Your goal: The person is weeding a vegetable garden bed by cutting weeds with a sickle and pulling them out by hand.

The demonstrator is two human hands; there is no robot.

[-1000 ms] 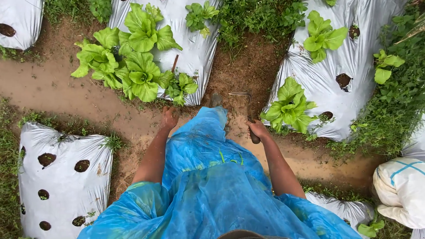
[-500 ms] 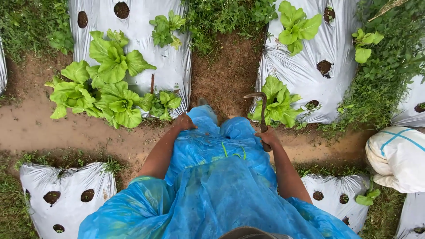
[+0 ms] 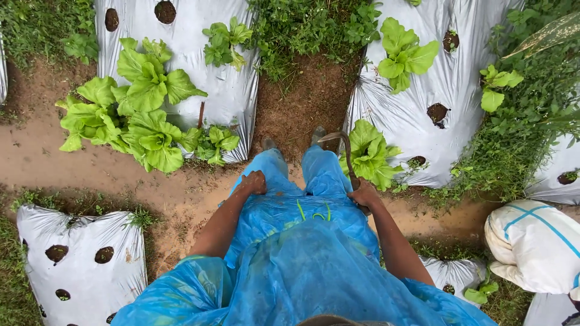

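Observation:
I look down over a blue plastic raincoat [image 3: 302, 253] to my feet on a dirt path. My right hand [image 3: 364, 196] grips the handle of a curved sickle [image 3: 342, 148], whose rusty blade arcs up beside a green leafy plant [image 3: 370, 154]. That plant grows from a silver plastic-covered bed [image 3: 447, 78] on the right. My left hand [image 3: 254, 182] is closed into a fist at my thigh, empty, resting against the raincoat. Both boots [image 3: 293, 140] stand at the start of the soil strip between two beds.
A second silver bed [image 3: 229, 90] at upper left carries big leafy greens [image 3: 133, 108]. Another bed with dark planting holes [image 3: 78, 265] lies at lower left. Weeds [image 3: 308, 24] fill the furrow ahead. A white sack [image 3: 534, 244] sits at right. Muddy path [image 3: 36, 157] runs leftward.
I have stepped forward toward the furrow; both feet now stand side by side. The sickle stayed in my right hand, its blade now next to the leafy plant. My left fist remains at my thigh.

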